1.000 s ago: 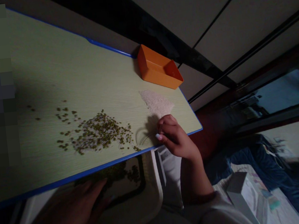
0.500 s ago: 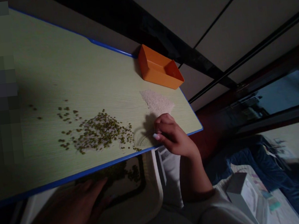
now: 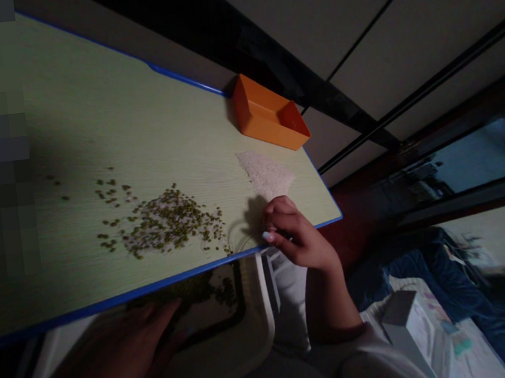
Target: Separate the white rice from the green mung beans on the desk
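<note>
- Small round green beans (image 3: pixel 172 218) lie spread in a loose patch on a pale green wood-grain table with blue edging (image 3: pixel 137 123), close to its near edge; whitish bits show among them, and a few stray beans sit apart toward the left.
- Fine white grains, like rice (image 3: pixel 269 172), form a separate patch farther right, near an orange open-topped rectangular box (image 3: pixel 270 134) by the far edge.
- As far as this view shows, the sorting looks only partly done: the white patch seems nearly free of beans, while the bean patch appears mixed with pale bits. How much is left inside the tub cannot be judged.
- Right hand (image 3: pixel 300 232) is at the near edge, beside the white patch, its fingers curled in and thumb drawn close. Whether anything is pinched there I cannot tell; a faint curved outline (image 3: pixel 241 233), perhaps a clear vessel or a shadow, lies just left of it.
- Left hand (image 3: pixel 144 335) is low and dim below the table edge, at a cream plastic tub (image 3: pixel 267 307) with dark green bits (image 3: pixel 225 291) in it. Its fingers look extended; its grip is too dark to tell.
</note>
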Action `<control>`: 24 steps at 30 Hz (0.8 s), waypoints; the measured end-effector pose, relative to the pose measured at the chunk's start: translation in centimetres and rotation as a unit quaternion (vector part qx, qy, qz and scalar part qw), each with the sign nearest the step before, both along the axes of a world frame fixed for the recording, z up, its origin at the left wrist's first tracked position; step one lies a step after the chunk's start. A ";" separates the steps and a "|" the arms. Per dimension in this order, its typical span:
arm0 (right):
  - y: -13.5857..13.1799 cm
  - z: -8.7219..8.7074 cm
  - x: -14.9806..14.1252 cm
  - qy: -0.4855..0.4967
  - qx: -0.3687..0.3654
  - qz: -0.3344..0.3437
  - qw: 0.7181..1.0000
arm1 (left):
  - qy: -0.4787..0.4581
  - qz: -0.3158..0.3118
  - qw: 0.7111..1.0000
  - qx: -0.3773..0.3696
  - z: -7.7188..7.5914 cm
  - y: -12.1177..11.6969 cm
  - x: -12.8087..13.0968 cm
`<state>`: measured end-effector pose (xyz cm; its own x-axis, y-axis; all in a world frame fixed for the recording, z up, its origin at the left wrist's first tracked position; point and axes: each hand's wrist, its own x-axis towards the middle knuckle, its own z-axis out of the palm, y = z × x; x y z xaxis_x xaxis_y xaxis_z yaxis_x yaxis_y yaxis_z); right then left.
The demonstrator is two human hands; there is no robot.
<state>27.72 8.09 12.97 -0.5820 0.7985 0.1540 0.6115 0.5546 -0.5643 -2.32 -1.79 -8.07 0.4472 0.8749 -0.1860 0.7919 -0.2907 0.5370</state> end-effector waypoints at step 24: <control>-0.3 -0.1 -0.8 -0.006 0.011 -0.014 1.000 | -0.006 0.013 1.000 -0.024 1.8 0.4 0.4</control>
<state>26.96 7.78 12.84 -0.5609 0.8114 0.1645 0.6344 0.5489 -0.5442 -1.92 -1.42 -6.32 0.4264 0.8768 -0.2225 0.7926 -0.2436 0.5589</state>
